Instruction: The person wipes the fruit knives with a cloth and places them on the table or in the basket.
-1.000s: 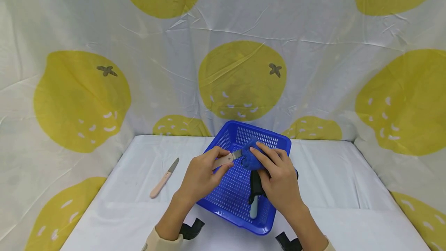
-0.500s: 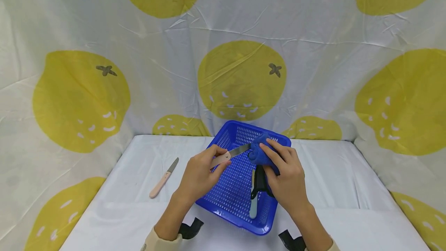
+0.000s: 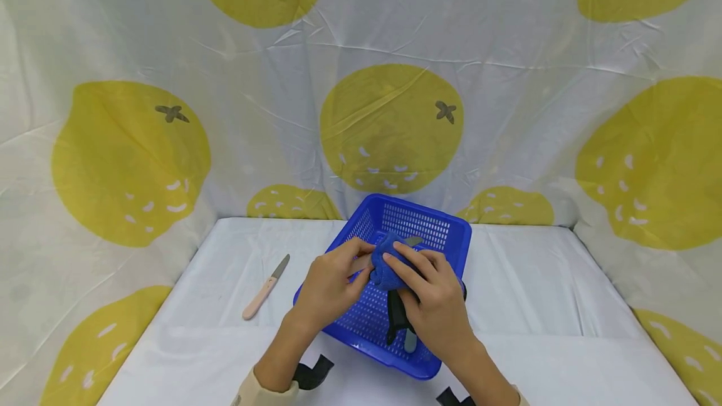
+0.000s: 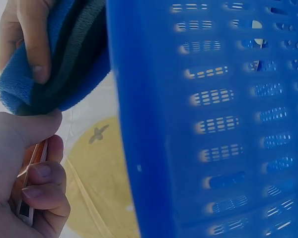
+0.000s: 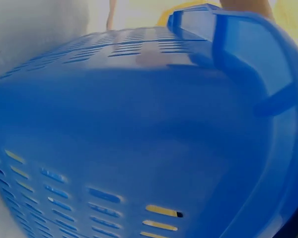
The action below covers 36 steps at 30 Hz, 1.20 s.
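My left hand (image 3: 329,281) pinches the pale pink handle (image 3: 362,262) of a knife. Around its blade, my right hand (image 3: 431,299) presses a folded blue cloth (image 3: 387,268); the blade tip (image 3: 414,241) pokes out beyond the cloth. Both hands are over the blue basket (image 3: 366,349). In the left wrist view, the left hand's fingers (image 4: 42,188) curl round the handle, close against the cloth (image 4: 20,79). Only the basket's outer wall (image 5: 139,109) fills most of the right wrist view, hiding the right hand there.
On the white table (image 3: 197,306), left of the basket, lies another pink-handled knife (image 3: 266,287). A pale blue handle (image 3: 410,341) lies inside the basket near its front. Below the right hand shows a black piece (image 3: 397,318) of unclear kind. A lemon-printed curtain (image 3: 389,130) hangs behind.
The cloth first slid right towards the blade's tip, baring more blade. Now the right hand has brought it back left against the handle, covering most of the blade.
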Each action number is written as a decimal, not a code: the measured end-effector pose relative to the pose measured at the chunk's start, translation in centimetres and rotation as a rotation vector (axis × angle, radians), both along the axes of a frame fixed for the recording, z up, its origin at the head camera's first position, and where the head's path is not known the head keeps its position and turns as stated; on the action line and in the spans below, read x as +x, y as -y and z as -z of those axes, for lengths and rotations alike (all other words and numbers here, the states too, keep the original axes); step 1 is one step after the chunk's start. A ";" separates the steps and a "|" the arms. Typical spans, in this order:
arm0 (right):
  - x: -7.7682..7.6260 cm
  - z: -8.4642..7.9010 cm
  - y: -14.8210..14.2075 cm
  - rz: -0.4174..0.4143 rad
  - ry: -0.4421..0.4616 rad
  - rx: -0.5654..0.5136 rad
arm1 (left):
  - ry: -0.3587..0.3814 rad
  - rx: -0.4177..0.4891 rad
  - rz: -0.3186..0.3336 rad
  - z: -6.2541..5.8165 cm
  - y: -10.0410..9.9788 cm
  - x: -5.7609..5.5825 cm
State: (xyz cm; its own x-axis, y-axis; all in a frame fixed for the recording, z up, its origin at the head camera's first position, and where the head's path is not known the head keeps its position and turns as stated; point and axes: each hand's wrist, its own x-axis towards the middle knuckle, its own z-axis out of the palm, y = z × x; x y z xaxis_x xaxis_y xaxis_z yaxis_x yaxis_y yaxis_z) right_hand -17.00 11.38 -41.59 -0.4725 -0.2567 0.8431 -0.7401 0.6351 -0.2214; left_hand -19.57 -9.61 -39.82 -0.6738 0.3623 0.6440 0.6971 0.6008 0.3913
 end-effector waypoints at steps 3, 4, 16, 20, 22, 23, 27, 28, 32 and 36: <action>0.0 0.1 0.1 0.014 0.006 -0.005 | -0.013 -0.005 0.010 -0.1 0.0 0.1; 0.0 0.1 0.1 0.018 0.008 -0.005 | -0.014 -0.006 0.011 -0.1 0.0 0.1; -0.4 0.1 -0.3 0.078 0.005 0.000 | -0.041 0.008 0.020 -0.2 0.1 0.1; -0.6 0.0 -0.7 0.097 0.000 -0.009 | -0.023 0.007 0.020 -0.2 0.1 0.1; -0.7 0.0 -0.9 0.105 0.000 -0.015 | -0.013 0.003 0.015 -0.2 0.2 0.1; -0.7 0.0 -1.0 0.110 -0.002 -0.019 | -0.007 0.002 0.014 -0.3 0.2 0.1; -1.0 0.1 -1.5 0.123 -0.005 -0.035 | 0.006 -0.004 0.007 -0.3 0.2 0.1; -1.1 0.1 -1.6 0.127 -0.003 -0.038 | 0.009 -0.004 0.006 -0.3 0.2 0.1; -1.2 -0.1 -2.1 0.146 -0.002 -0.045 | 0.012 -0.003 0.005 -0.3 0.3 0.1; -1.4 -0.2 -2.5 0.163 -0.013 -0.059 | 0.022 0.003 0.001 -0.3 0.4 0.1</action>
State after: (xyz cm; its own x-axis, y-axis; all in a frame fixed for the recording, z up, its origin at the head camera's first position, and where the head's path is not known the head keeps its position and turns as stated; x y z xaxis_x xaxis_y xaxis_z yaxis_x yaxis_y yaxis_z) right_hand -18.44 13.93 -41.35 -0.4931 -0.1277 0.8605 -0.6313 0.7331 -0.2530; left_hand -19.45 -10.00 -39.53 -0.6873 0.3609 0.6304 0.6890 0.5987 0.4085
